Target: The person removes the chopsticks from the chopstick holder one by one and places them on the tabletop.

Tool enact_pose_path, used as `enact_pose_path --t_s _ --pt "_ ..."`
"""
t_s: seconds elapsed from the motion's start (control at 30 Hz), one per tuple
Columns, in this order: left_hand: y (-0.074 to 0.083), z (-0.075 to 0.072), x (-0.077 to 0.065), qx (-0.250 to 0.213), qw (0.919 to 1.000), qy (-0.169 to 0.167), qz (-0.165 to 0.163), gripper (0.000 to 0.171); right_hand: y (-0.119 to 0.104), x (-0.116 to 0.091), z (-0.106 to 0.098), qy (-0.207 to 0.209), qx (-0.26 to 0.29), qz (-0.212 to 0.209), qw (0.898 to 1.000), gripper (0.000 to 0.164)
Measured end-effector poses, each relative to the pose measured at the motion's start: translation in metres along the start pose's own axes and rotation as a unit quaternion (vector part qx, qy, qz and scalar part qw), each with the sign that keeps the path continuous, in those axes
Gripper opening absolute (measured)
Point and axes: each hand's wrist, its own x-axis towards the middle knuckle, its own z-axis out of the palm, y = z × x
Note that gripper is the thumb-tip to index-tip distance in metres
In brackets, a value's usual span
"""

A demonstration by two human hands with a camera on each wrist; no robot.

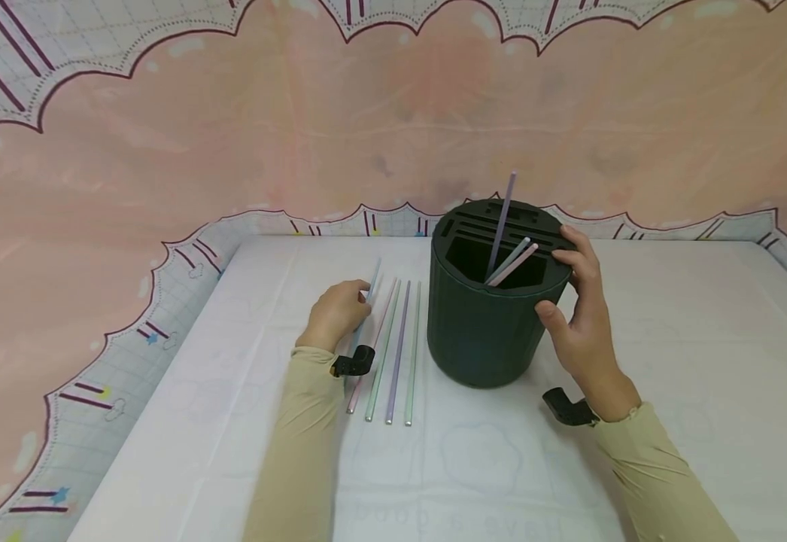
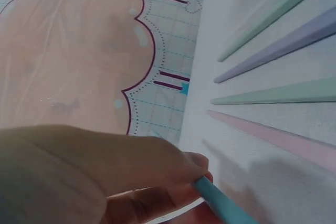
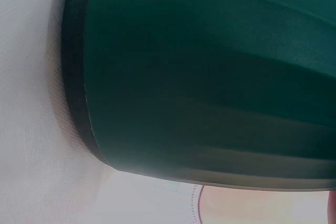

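In the head view my left hand (image 1: 341, 310) pinches a blue chopstick (image 1: 375, 275) between thumb and fingers, at the left end of a row of chopsticks. The left wrist view shows the same blue chopstick (image 2: 223, 203) coming out below the thumb. Beside it lie a pink chopstick (image 1: 383, 324), a purple chopstick (image 1: 399, 346) and two green ones. My right hand (image 1: 586, 331) grips the upper right side of a dark green knife block (image 1: 488, 339), fingers over its rim. A purple chopstick (image 1: 504, 214) stands in its front opening, with a blue and a pink one leaning there.
The chopsticks and block are on a white-covered table (image 1: 502, 482). Narrow slots run across the rear of the block's top. Behind and left of the table hangs a peach cloth (image 1: 366, 120) with a scalloped white border.
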Motion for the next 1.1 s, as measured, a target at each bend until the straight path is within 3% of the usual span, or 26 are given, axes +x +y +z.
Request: enact_pose_path --t_s 0.3,0.8,1.1 --pt "-0.006 0.009 0.001 -0.018 0.9979 -0.058 -0.024 0.042 0.000 0.000 0.000 -0.006 -0.003 0.013 1.000 0.075" --pt "-0.010 0.008 0.003 -0.004 0.9984 -0.048 -0.028 0.037 -0.004 0.003 0.000 -0.003 0.014 0.014 1.000 0.072" --pt "-0.009 -0.009 -0.003 0.002 0.9984 -0.052 -0.025 0.025 -0.006 0.003 0.001 -0.001 0.007 0.013 1.000 0.074"
